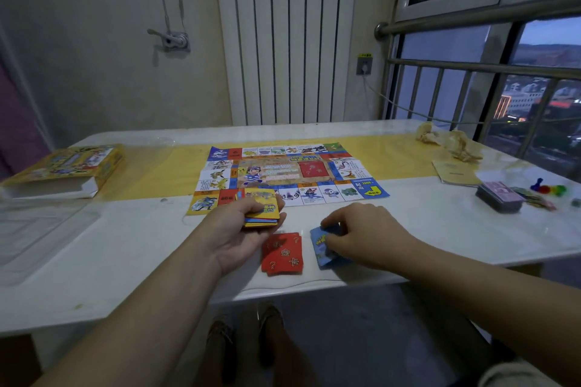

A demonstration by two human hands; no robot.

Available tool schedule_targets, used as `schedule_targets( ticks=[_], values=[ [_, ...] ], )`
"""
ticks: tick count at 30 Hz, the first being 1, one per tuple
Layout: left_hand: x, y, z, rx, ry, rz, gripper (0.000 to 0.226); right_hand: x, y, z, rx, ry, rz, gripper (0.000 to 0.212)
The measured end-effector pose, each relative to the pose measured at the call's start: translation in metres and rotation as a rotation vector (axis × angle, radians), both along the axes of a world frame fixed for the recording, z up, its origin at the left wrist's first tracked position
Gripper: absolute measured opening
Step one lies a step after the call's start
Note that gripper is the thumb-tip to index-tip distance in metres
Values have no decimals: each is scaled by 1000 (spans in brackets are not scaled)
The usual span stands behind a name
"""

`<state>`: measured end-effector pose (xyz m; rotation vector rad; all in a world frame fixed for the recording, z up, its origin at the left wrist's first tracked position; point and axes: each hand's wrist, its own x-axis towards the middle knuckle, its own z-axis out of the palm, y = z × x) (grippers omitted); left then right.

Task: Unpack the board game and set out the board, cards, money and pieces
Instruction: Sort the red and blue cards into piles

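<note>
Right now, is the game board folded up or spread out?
Spread out. The game board lies flat on the table, with squares showing along all four sides.

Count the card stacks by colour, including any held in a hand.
Yellow: 1, the yellow stack held in the left hand.
Red: 1, the red pile lying on the table.
Blue: 1, the blue pile gripped by the right hand.
Pink: 1, the pink-topped stack at far right.
Total: 4.

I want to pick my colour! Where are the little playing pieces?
In the head view the playing pieces sit near the table's far right edge, beside the paper money, right of the dark card stack.
</note>
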<state>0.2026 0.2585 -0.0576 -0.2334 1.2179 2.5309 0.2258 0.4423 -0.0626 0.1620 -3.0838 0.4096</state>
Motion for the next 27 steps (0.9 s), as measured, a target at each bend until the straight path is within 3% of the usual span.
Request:
schedule_targets(
  ticks=[3, 5, 8, 10, 13, 18, 22, 25, 27],
  values=[
    [1, -1, -1, -52, 47, -38, 16, 0, 3, -3, 217, 18, 29, 36],
    [2, -2, -2, -113, 92, -63, 24, -1, 7, 1, 211, 85, 42, 37],
    [11, 4, -3, -272, 190, -116, 31, -3, 6, 19, -244, 226, 79, 36],
    [17, 10, -2, -345, 260, -172, 35, -4, 2, 34, -566, 165, 94, 36],
    [23, 17, 1, -388, 321, -199, 30, -3, -2, 45, -617, 17, 136, 26],
    [23, 21, 2, -293, 312, -171, 17, -3, 10, 50, -670, -38, 96, 15],
    [20, 24, 4, -245, 300, -133, 18, -1, 24, 53, -914, -177, 120, 24],
    [15, 27, 3, -223, 290, -94, 20, 2, 33, 59, -959, -121, 53, 25],
    [12, 28, 3, -205, 275, -65, 19, 1, 41, 60, -1106, -79, -40, 28]
  ],
)
